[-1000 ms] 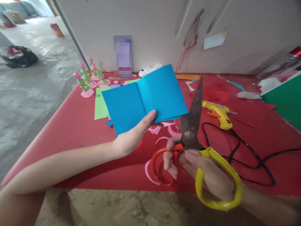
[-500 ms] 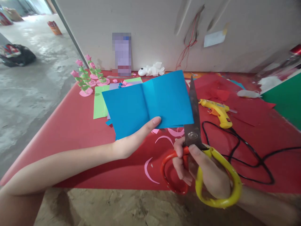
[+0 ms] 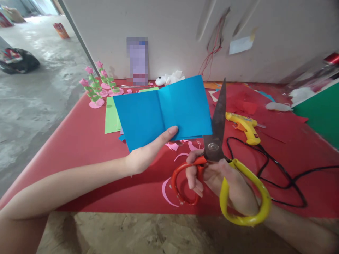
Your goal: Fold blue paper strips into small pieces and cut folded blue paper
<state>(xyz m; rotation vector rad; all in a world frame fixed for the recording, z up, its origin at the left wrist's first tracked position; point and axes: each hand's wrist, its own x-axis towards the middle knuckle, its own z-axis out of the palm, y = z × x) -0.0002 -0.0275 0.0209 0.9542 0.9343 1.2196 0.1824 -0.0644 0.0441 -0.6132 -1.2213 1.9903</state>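
My left hand [image 3: 150,150] grips a folded sheet of blue paper [image 3: 182,106] by its lower edge, thumb on top and the other fingers hidden behind it. A crease runs down the paper's middle. In my right hand [image 3: 233,187] is a pair of scissors [image 3: 218,116], with one red and one yellow handle loop. Its handles are spread and its blades point up at the paper's right edge, the nearer blade partly behind that edge. Curved pink paper scraps [image 3: 168,192] lie on the red table below the hands.
A yellow glue gun [image 3: 246,128] with a black cord [image 3: 267,158] lies to the right. Pink and green paper flowers [image 3: 92,84] stand at the back left, beside green paper sheets [image 3: 111,118]. Red paper pieces [image 3: 246,98] and a green board [image 3: 320,113] are at the right.
The scissors' handles have spread wider, and the scissors have shifted slightly left. The blue paper has moved a little up and to the left with my left hand.
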